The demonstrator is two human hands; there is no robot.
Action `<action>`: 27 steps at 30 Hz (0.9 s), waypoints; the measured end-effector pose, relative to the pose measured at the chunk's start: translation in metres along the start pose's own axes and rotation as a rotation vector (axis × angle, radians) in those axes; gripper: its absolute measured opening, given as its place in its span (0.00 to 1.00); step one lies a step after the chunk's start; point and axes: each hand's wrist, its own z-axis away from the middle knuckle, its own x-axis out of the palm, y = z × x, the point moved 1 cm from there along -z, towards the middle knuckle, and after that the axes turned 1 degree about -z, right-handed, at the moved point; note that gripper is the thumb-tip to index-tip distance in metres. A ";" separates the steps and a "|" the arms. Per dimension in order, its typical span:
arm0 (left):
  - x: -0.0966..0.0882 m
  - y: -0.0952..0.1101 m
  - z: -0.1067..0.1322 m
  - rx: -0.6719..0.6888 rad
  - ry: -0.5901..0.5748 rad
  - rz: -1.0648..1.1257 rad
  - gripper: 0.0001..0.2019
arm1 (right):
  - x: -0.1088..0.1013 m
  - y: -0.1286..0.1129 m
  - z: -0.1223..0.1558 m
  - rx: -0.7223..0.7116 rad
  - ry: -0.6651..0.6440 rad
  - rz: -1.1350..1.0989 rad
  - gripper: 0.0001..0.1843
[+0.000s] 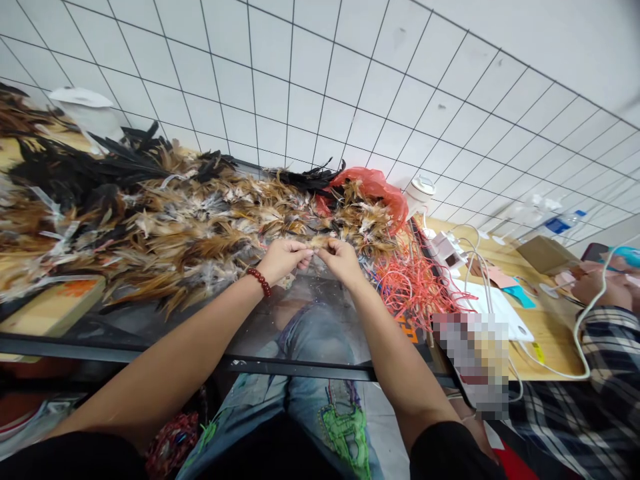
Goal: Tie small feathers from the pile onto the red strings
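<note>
Both my hands meet at the near edge of a long heap of brown and white feathers (200, 217). My left hand (287, 259), with a bracelet of red-brown beads (259, 281) at the wrist, pinches with thumb and forefinger. Close beside it, my right hand (341, 259) pinches too. Between the fingertips shows a small light-brown feather (320, 243); which fingers bear most of it is hard to see. Red and pink strings (415, 280) lie in a tangle to the right of my right hand.
Black feathers (70, 167) lie at the back left. A red plastic bag (373, 190) holds feathers near a white lidded cup (420, 193). At left is a yellowish block (55, 303). On the right are white cables (473, 250) and a co-worker's plaid sleeve (610, 347).
</note>
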 end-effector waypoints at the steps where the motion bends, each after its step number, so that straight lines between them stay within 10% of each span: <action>1: -0.001 0.001 0.000 -0.008 -0.003 -0.007 0.07 | 0.000 0.001 0.000 -0.007 0.015 0.005 0.11; 13: -0.010 0.009 0.003 -0.063 0.132 0.418 0.06 | 0.004 0.008 0.006 -0.072 -0.148 0.572 0.04; 22: -0.008 0.013 0.006 -0.197 0.073 0.525 0.03 | 0.008 -0.001 -0.001 0.279 0.019 -0.591 0.14; 27: -0.002 0.016 0.011 -0.300 -0.021 0.492 0.03 | 0.013 -0.003 0.001 0.218 0.084 -0.608 0.19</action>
